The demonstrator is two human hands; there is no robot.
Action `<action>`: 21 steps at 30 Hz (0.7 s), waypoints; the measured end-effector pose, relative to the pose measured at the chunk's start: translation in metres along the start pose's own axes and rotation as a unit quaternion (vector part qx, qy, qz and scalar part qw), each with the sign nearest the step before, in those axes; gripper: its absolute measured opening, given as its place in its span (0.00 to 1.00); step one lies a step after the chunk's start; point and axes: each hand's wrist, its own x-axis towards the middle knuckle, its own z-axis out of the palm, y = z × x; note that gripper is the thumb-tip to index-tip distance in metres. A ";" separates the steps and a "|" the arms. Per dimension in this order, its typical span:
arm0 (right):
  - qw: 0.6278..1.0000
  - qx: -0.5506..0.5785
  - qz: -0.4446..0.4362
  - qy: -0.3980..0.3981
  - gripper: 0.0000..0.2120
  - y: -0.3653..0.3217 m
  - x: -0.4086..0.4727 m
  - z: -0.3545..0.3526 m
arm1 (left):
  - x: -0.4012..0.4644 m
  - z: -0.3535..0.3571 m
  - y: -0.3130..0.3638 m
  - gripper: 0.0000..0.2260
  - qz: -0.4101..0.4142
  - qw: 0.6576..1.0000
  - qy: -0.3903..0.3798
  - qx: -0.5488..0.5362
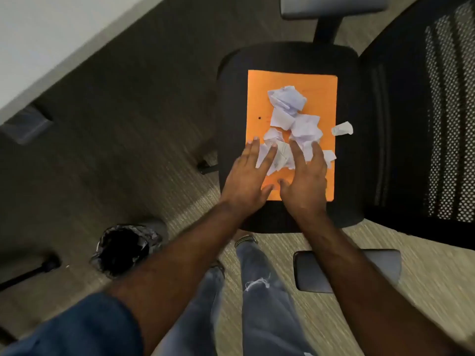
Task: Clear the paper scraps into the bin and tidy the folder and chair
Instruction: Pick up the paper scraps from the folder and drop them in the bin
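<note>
1. Gathering step: left hand (246, 181) and right hand (305, 181), fingers spread, flank the paper scraps (290, 124) on the orange folder (257, 98), on the chair (231, 111) seat.
2. Grip unclear, probably none yet.
3. Next: scoop scraps, carry to bin (123, 250) left of chair.

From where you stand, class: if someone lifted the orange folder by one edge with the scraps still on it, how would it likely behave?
The orange folder looks thin and flat, so it would probably bend. The crumpled paper scraps sit loose on it and would likely slide off. One scrap already lies off it on the chair seat.
</note>
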 end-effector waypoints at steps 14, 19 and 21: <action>0.999 -0.028 0.014 0.033 0.32 0.013 0.020 0.027 | 0.029 0.037 -0.003 0.30 0.002 0.996 0.044 0.082; 0.997 -0.036 0.000 0.071 0.26 0.018 0.020 0.031 | 0.033 0.040 -0.002 0.26 0.012 0.997 0.048 0.058; 0.996 -0.029 -0.006 0.090 0.24 0.023 0.020 0.032 | 0.033 0.040 -0.003 0.24 0.017 0.997 0.049 0.056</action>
